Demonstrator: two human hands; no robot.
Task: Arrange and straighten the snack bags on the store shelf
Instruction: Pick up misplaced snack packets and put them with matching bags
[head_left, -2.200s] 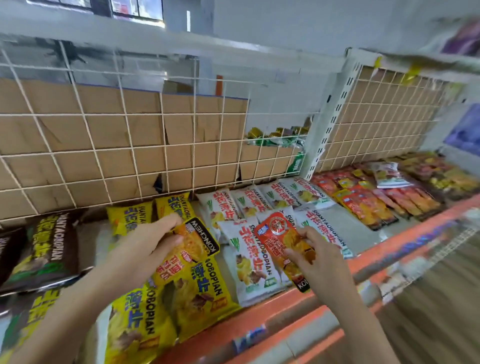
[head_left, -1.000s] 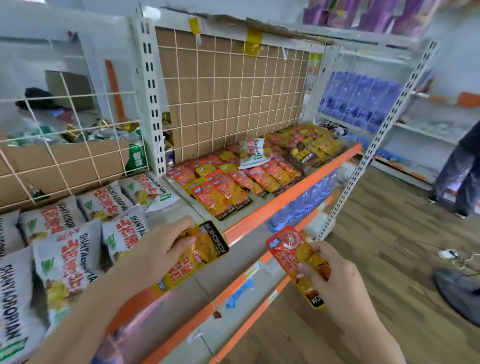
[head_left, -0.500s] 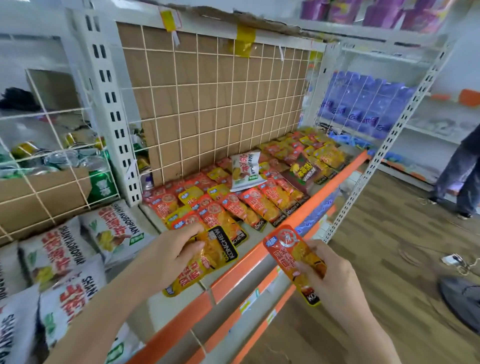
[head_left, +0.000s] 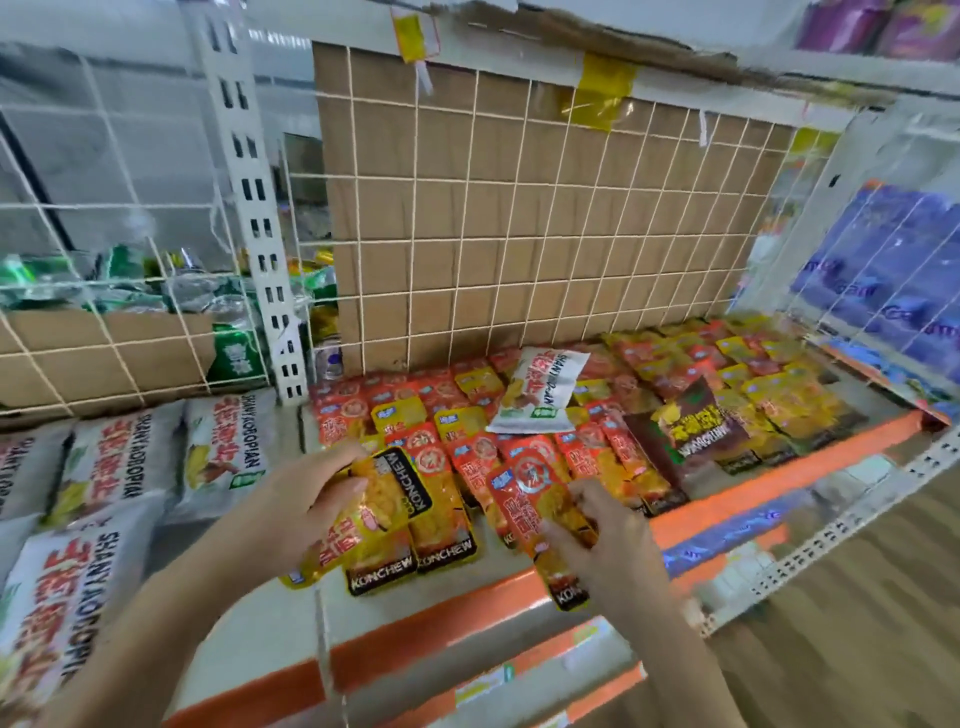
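My left hand (head_left: 298, 499) grips a yellow Konchew snack bag (head_left: 371, 512) just above the front left of the shelf's packet rows. My right hand (head_left: 602, 540) pinches a red Konchew snack bag (head_left: 530, 499) and holds it over the shelf's orange front edge (head_left: 753, 488). Rows of small red and yellow packets (head_left: 587, 447) lie flat on the shelf. A white Shanyaobopian bag (head_left: 540, 389) and a dark brown bag (head_left: 691, 421) lie on top of them, askew.
Several large white Shanyaobopian bags (head_left: 130, 467) fill the shelf section to the left. A wire grid backed with cardboard (head_left: 545, 228) closes the rear. A white perforated upright (head_left: 249, 208) divides the sections. Blue packs (head_left: 883, 270) sit at right; wooden floor (head_left: 857, 649) lies below.
I have turned right from the large bags to the small-packet section. Both hands carried their packets along and now hold them low over the front rows.
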